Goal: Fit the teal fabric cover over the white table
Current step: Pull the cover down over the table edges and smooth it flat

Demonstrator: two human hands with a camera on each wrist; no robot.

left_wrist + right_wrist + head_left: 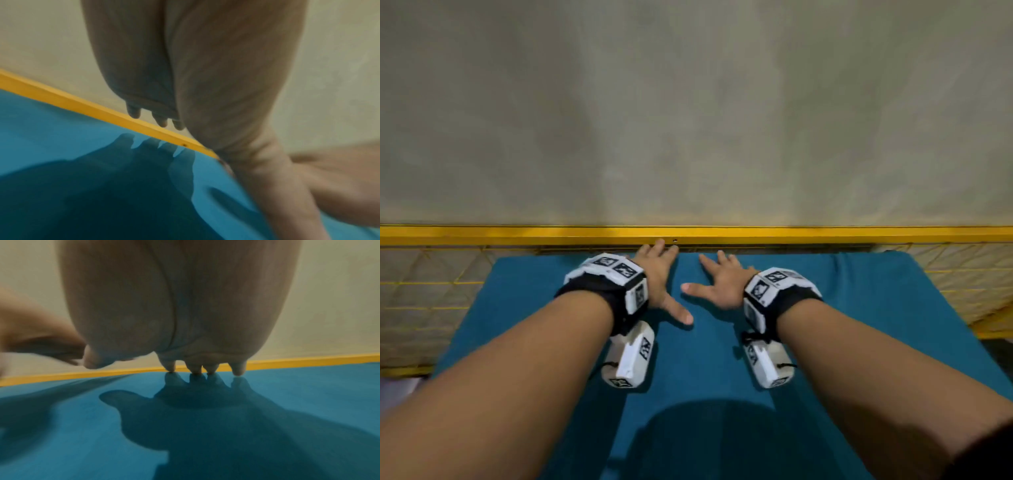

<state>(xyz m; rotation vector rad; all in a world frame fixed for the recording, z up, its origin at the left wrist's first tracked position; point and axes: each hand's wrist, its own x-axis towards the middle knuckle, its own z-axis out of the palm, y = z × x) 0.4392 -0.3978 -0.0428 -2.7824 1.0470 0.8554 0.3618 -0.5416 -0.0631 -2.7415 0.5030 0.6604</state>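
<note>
The teal fabric cover (859, 308) lies spread flat over the whole table top, so no white surface shows. My left hand (662, 274) rests palm down on it near the far edge, fingers straight and reaching the yellow rail (517, 233), thumb spread to the right. My right hand (719, 284) lies flat beside it, fingers fanned toward the far edge. In the right wrist view the fingertips (238, 369) touch the cover (308, 394). The left wrist view shows the fingertips (134, 113) just above the cover (51, 129). Neither hand holds anything.
A yellow rail with yellow wire mesh (431, 291) runs along the table's far side and down both flanks. Behind it stands a plain beige wall (688, 102). My head's shadow (705, 438) falls on the near part of the cover.
</note>
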